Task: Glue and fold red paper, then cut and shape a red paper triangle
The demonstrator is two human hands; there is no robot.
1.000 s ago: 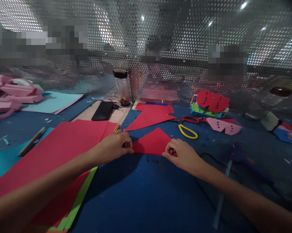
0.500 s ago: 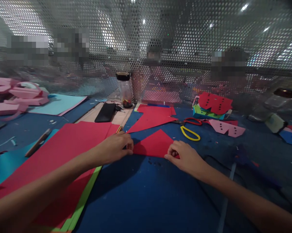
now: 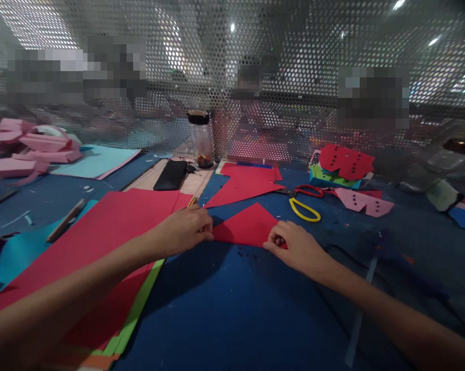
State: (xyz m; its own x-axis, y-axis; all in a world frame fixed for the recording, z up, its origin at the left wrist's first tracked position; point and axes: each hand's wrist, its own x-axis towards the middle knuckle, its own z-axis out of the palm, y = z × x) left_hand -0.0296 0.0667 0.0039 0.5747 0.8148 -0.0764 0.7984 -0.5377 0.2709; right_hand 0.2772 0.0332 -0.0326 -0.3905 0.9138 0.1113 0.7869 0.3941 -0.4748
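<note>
A red triangular piece of paper (image 3: 247, 225) lies flat on the blue table (image 3: 232, 309). My left hand (image 3: 185, 229) pinches its left corner with the fingers pressed together. My right hand (image 3: 295, 246) is curled on its right corner, fingers closed over the edge. Both forearms reach in from the bottom of the view. A large red sheet (image 3: 101, 237) lies under my left arm, on top of green and orange sheets.
Scissors (image 3: 304, 201) with red and yellow handles lie just beyond the triangle. More red offcuts (image 3: 244, 186), a black phone (image 3: 171, 175), a jar (image 3: 201, 139), punched red and pink cutouts (image 3: 346, 162) and pink foam strips (image 3: 27, 149) sit further back. A perforated metal screen closes the far side.
Both hands stay on the corners of the red triangle. Only the camera view has shifted slightly.
</note>
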